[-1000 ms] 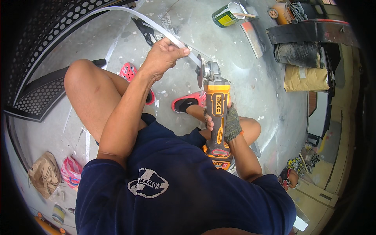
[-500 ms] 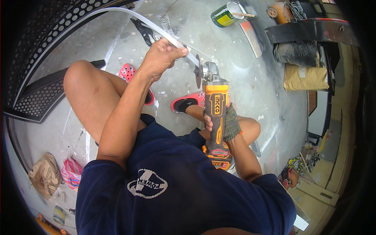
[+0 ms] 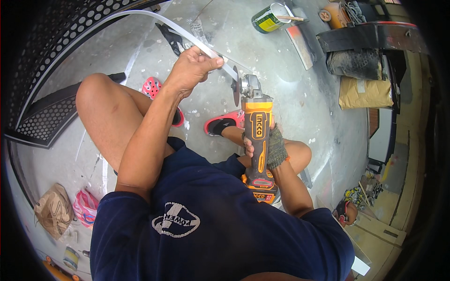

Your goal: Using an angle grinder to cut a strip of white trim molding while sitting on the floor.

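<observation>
Our left hand (image 3: 193, 69) grips the white metal strip (image 3: 154, 18) above the concrete floor (image 3: 300, 98). Our gloved right hand (image 3: 268, 150) is closed around the orange angle grinder (image 3: 257, 136), its disc beside the strip.

There are two hands, the left hand (image 3: 194, 70) and right hand (image 3: 269, 147), one angle grinder (image 3: 257, 136), one metal strip (image 3: 140, 16), two pink clogs (image 3: 154, 89), one paint can (image 3: 267, 18) and one brown sack (image 3: 365, 91).
</observation>
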Tool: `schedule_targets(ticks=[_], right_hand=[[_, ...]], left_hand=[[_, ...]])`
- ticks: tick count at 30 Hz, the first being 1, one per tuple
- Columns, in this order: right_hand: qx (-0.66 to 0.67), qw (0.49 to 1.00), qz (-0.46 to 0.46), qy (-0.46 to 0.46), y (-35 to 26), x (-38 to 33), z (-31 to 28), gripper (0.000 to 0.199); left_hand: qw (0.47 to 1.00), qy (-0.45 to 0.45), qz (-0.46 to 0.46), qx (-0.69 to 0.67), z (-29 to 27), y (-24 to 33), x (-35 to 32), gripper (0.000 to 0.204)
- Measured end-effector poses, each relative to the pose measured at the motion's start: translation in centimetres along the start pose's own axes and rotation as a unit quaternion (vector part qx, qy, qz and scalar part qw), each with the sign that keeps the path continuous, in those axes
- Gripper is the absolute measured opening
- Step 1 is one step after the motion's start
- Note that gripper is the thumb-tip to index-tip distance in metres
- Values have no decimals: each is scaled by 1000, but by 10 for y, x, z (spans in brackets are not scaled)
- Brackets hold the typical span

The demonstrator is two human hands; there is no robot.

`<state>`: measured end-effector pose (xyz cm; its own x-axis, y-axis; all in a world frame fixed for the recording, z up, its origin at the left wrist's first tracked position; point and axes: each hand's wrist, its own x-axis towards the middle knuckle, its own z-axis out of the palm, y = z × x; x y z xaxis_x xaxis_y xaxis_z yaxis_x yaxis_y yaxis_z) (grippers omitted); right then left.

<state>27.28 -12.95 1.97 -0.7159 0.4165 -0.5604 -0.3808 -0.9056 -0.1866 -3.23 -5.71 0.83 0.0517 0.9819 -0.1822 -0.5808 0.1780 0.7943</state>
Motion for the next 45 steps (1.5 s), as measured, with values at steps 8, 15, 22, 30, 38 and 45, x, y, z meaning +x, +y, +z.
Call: schedule_targets(ticks=[8, 15, 22, 30, 38, 45], right_hand=[[-3, 999, 18, -27, -3, 3, 0, 81], [141, 962, 107, -208, -10, 15, -30, 81], [142, 955, 115, -233, -10, 14, -34, 81], [29, 992, 59, -108, -10, 8, -16, 82], [20, 997, 31, -65, -6, 7, -10, 82], [-3, 1000, 7, 6, -4, 7, 9, 85]], left_hand=[[1000, 1, -4, 5, -2, -2, 1, 24], [1000, 3, 1, 7, -2, -2, 1, 24], [1000, -2, 3, 3, 1, -2, 3, 22], [1000, 1, -1, 6, 1, -1, 2, 22], [1000, 3, 1, 8, -1, -4, 6, 22], [1000, 7, 9, 10, 2, 7, 7, 21]])
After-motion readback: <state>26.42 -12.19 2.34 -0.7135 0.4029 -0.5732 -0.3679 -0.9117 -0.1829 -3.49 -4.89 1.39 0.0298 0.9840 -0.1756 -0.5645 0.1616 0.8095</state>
